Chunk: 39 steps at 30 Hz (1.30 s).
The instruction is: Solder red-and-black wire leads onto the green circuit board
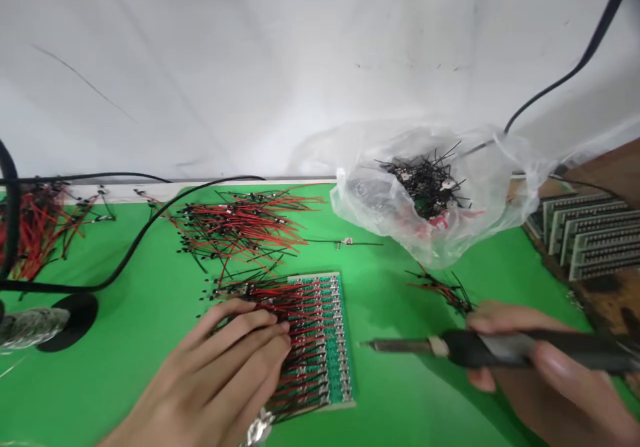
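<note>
My left hand (220, 374) lies flat with its fingers stretched over the red and black wires soldered to a green circuit board panel (327, 340). My right hand (540, 367) is wrapped round the black handle of a soldering iron (480, 348). The iron's metal tip points left and hovers just right of the panel, a little above the green mat (400, 280).
A loose pile of red and black wires (240, 227) lies behind the panel, more at far left (35, 234). A clear plastic bag of small black parts (430, 187) sits at back right. Stacked board panels (585, 234) stand at right. A black cable (125, 254) crosses the mat.
</note>
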Motion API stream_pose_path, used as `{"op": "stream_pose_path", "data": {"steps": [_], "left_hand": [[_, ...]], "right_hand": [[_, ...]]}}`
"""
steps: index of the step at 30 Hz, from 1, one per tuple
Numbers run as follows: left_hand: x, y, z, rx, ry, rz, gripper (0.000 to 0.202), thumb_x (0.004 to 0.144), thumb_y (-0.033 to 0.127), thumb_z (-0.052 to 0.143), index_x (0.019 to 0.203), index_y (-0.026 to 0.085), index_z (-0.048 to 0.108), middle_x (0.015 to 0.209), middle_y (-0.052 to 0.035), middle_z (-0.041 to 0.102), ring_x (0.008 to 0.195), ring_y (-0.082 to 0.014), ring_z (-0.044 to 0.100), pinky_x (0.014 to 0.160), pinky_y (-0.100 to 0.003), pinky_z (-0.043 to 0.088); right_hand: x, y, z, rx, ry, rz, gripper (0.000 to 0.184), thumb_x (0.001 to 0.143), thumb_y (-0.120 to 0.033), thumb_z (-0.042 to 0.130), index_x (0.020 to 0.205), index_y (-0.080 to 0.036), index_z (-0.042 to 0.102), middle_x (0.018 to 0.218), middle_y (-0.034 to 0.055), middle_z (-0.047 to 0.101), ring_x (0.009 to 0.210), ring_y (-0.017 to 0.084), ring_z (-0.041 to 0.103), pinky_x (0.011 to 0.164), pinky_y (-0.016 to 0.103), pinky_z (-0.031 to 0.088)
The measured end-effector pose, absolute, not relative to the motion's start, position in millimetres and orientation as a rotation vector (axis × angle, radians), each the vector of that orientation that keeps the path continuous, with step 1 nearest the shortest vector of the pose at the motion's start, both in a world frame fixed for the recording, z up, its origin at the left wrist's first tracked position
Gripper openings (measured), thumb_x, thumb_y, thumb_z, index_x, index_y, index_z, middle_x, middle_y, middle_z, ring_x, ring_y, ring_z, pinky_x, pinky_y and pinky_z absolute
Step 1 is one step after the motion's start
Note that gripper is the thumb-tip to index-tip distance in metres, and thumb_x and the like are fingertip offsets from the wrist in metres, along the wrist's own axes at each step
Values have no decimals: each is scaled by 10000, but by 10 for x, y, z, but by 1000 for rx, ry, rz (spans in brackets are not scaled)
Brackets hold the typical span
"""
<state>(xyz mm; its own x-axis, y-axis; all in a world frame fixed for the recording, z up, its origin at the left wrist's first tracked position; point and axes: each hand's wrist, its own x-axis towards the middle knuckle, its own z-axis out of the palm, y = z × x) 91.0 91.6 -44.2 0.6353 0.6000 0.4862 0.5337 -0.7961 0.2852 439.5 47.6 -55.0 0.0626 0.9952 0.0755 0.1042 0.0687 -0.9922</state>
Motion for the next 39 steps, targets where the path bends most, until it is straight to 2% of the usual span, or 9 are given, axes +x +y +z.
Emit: {"op": "stream_pose_path", "data": {"steps": [3,7,10,22,39], "left_hand": [[890,913,-418,2741,932,835,163,901,47,643,1031,99,725,1030,-43,773,1025,-173,659,1029,-386,472],[871,886,-435,2759,934,772,169,886,62,684,1046,101,724,1046,-42,772,1044,-191,663,1032,-425,470],[883,872,-445,2758,943,768,182,873,64,704,1052,96,716,1054,-40,771,1039,-200,667,1015,-441,479],[893,822,-475,2811,948,697,175,918,120,678,1087,87,710,1096,-54,760,1081,-228,656,1050,-503,446],[919,848,-460,2829,938,736,226,863,99,738,1085,94,701,1051,-48,773,1003,-216,701,1011,-494,489]], "right_hand": [[4240,543,-618,-1146,-1228,1287,285,968,-324,539,1122,-294,777,710,60,766,569,224,726,483,325,609],[4161,528,-642,-1160,-1089,1340,230,945,-325,627,1050,-229,807,700,63,769,592,186,723,536,263,611],[4186,499,-664,-1160,-1087,1362,228,952,-328,630,1064,-230,802,725,54,778,607,167,717,556,241,600],[4266,437,-741,-1215,-1192,1379,260,996,-324,574,1176,-269,753,837,29,781,691,166,711,647,288,583],[4234,442,-716,-1252,-1159,1400,243,994,-337,581,1141,-288,768,789,12,777,681,154,702,645,273,579]]}}
